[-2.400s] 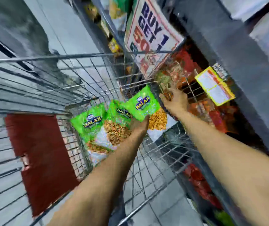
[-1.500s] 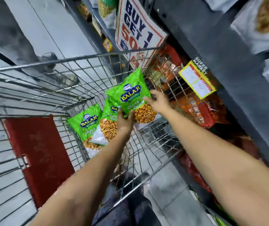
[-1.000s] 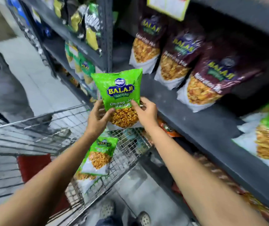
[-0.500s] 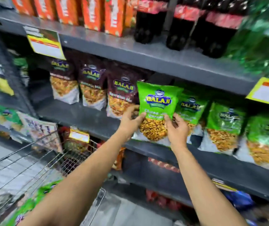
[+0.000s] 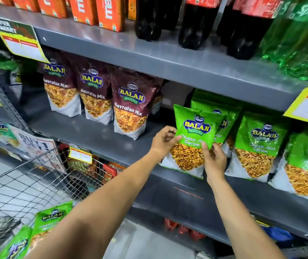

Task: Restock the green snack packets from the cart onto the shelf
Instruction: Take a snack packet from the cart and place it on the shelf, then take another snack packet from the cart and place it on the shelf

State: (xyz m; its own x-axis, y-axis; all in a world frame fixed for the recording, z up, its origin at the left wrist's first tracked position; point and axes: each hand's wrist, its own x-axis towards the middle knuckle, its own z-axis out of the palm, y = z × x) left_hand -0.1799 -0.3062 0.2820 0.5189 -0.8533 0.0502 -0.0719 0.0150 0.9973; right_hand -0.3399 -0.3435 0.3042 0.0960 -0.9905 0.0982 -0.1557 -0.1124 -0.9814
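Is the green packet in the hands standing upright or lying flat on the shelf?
Upright. The green packet stands with its logo at top and white base on the shelf edge, left hand and right hand gripping its sides.

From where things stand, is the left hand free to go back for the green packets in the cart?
Probably not yet. The left hand grips the held packet with the right hand at the shelf. Once released, the cart packets lie unobstructed below.
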